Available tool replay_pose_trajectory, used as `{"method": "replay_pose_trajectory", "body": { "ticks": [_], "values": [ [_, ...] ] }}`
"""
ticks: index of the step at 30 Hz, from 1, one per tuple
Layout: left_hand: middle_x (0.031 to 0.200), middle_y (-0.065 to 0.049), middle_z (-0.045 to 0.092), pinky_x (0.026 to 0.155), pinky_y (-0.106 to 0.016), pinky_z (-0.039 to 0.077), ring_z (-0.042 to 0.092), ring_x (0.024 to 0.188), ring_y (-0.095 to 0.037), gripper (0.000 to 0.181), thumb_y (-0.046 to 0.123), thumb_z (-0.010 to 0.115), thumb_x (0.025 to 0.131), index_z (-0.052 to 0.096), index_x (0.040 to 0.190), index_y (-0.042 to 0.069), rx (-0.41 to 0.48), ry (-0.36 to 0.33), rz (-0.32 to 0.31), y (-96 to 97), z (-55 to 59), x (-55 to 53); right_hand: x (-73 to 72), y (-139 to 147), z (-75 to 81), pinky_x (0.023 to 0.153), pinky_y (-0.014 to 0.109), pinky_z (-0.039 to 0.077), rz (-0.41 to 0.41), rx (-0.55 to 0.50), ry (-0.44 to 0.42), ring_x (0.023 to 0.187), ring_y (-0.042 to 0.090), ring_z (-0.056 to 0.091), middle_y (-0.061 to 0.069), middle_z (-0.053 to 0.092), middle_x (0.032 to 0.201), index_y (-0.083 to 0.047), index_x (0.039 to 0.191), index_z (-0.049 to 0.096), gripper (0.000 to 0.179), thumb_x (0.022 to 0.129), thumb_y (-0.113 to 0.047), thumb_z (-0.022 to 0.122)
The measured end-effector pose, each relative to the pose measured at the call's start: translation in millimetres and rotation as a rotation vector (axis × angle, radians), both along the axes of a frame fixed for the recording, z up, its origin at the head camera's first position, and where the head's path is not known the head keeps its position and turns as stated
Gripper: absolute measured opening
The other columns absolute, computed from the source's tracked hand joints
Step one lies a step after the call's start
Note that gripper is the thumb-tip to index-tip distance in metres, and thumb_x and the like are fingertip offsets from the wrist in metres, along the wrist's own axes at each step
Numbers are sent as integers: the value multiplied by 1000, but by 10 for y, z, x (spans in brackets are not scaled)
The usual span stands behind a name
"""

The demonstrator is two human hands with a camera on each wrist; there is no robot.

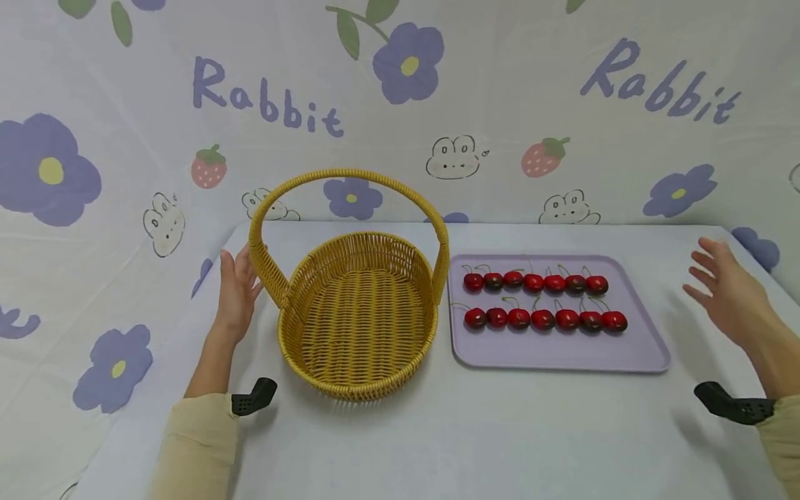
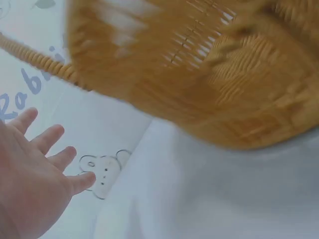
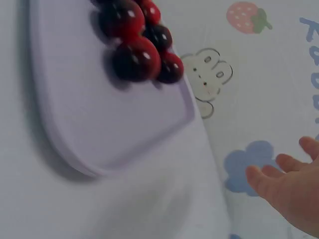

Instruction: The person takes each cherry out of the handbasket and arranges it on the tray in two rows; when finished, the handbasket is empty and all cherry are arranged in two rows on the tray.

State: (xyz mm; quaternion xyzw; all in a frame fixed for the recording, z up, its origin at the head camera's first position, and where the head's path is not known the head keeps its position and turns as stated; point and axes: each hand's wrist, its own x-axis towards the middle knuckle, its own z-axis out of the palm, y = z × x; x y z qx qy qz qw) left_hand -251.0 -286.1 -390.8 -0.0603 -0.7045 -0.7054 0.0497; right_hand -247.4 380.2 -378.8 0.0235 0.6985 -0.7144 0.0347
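A round yellow wicker basket [image 1: 359, 326] with a tall arched handle [image 1: 350, 173] stands left of the middle of the table, and nothing lies in it. To its right is a light purple tray [image 1: 556, 354] bearing two rows of dark red cherries [image 1: 542, 319] with green stems. My left hand [image 1: 237, 292] is beside the basket's left side, fingers spread; the left wrist view shows a gap between that hand [image 2: 40, 174] and the basket [image 2: 249, 99]. Off the tray's right side, my right hand [image 1: 728, 292] is raised with loosely extended fingers and holds nothing.
The white table [image 1: 437, 437] meets a printed cloth backdrop [image 1: 500, 83] with flowers, rabbits and strawberries at its far edge. A black wrist mount [image 1: 255, 397] sits on the left cuff, and another black mount [image 1: 734, 404] on the right cuff.
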Motion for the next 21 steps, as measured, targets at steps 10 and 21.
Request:
{"method": "replay_pose_trajectory", "body": {
  "ticks": [10, 21],
  "values": [
    [155, -22, 9, 109, -58, 0, 3, 141, -40, 72, 54, -3, 98, 8, 153, 8, -449, -113, 54, -363, 727, -452, -407, -112, 711, 107, 59, -6, -61, 1027, 295, 135, 52, -7, 41, -3, 146, 14, 144, 2, 67, 104, -38, 16],
    [154, -26, 1, 105, -65, -2, -2, 139, -46, 77, 58, 1, 96, 2, 152, 5, -1200, -177, 96, -66, 1722, -692, -796, -249, 1287, 104, 65, -8, -82, 1440, 63, 134, 51, -16, 32, -15, 149, 3, 146, -7, 79, 98, -57, 7]
  ]
}}
